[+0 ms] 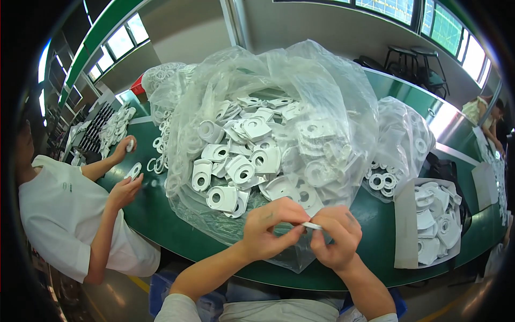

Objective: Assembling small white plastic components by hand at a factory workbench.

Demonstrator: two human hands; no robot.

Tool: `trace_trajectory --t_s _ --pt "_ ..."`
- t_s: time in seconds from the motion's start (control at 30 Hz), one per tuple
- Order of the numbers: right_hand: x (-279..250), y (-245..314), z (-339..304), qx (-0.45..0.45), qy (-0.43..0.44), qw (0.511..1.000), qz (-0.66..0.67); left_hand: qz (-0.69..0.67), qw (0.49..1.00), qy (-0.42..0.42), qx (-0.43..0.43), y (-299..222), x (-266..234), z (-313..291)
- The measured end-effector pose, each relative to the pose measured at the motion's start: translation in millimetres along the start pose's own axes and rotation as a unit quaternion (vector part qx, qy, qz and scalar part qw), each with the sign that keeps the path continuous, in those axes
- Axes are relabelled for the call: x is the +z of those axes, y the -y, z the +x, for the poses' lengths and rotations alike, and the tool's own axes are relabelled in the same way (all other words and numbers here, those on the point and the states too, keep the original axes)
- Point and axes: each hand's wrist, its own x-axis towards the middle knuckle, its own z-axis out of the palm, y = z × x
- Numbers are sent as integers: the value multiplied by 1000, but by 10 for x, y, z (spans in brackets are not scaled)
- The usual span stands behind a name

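Note:
Close to the table's near edge, my left hand (272,229) and my right hand (338,236) meet over the front of a clear plastic bag. Between their fingertips they pinch a small thin white plastic piece (312,226), seen nearly edge-on. Most of its shape is hidden by my fingers. Just beyond my hands, the large open bag (206,80) holds a heap of white plastic parts (244,170), each a plate with a round hole.
A white box (406,231) of similar parts stands at the right. Behind it, another bag (394,121) has white rings (382,181) beside it. At the left, a co-worker (70,209) handles white pieces. The green table (155,212) curves around.

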Motion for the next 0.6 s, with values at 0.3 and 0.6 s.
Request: trace_trajectory --t_s 0.3,0.6 --pt "8 -51 -41 330 93 924 173 -224 917 -27 -329 49 -11 23" --pt "7 -60 -40 331 95 930 132 -143 937 -10 -319 13 41 35"
